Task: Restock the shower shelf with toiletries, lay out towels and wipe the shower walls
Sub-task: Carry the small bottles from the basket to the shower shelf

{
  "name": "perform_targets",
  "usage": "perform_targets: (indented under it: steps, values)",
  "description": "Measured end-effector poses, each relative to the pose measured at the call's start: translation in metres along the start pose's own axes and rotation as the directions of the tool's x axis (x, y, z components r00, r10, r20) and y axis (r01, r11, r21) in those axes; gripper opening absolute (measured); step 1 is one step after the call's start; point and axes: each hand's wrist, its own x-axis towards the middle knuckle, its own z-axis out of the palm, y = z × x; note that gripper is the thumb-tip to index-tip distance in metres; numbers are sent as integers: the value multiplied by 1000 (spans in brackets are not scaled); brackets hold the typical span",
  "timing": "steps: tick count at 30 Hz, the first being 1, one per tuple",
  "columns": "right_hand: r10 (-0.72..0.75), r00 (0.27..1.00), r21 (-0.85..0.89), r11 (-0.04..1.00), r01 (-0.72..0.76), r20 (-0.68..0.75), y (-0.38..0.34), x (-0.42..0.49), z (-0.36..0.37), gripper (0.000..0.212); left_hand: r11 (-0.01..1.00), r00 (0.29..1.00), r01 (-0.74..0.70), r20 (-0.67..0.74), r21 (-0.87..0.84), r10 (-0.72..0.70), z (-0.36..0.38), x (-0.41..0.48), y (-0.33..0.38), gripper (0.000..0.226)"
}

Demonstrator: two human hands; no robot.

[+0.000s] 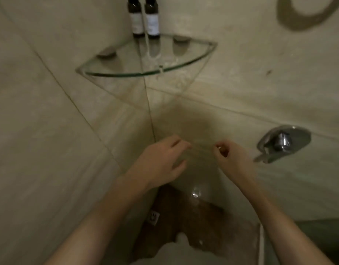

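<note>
Holding a clear plastic bag (199,169) open below the glass corner shelf (145,73), I have my left hand (161,161) and right hand (229,159) set a little apart, each at the bag's upper edge. Right hand: thumb and forefinger pinch the film. Left hand: fingers curled at the opposite edge, apparently gripping it too, though the plastic is so transparent that contact is hard to confirm. Bag contents: a brown mass (184,217) low in the bag, well below the shelf; identity not determinable. A small pale tag (153,217) sits at its left side; print illegible. On the shelf, at its back corner: two dark bottles (144,18) standing upright and side by side, white labels facing me, text too blurred to read. No brand legible anywhere. Remaining shelf glass shows streaks or residue. To the right of and below the shelf: chrome shower valve (281,143) on the tiled wall (260,73). Progress estimate: restocking begun, two bottles in place, possibly more to come from the bag. No towels in view, so towel layout is unverified. Walls show marks and no cloth is in hand; wiping judged not yet done.
</note>
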Motion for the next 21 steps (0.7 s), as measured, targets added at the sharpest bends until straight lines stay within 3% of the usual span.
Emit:
perform_targets:
  steps: [3, 7, 11, 14, 18, 21]
  values:
    - [192, 946, -76, 981, -178, 262, 61, -35, 29, 17, 995, 947, 96, 307, 3, -92, 72, -22, -11, 45]
    - [415, 768, -255, 909, -329, 489, 128, -108, 58, 29, 963, 785, 257, 598, -82, -159, 158, -77, -27, 45]
    - [604, 596, -282, 788, -548, 528, 166, -210, 82, 37, 970, 642, 241, 756, -41, -128, 219, -159, -44, 37]
    - [725, 476, -240, 642, -728, 498, 186, -294, 99, 36, 937, 522, 349, 833, -16, -180, 243, -218, -56, 31]
    - [866, 334, -80, 388, -918, 371, 178, -420, 119, 24, 777, 503, 624, 806, -89, -312, 259, -260, -56, 16]
    - [920, 189, 32, 190, -981, 343, 161, -523, 145, 8, 750, 441, 659, 839, -60, -320, 264, -277, -48, 17]
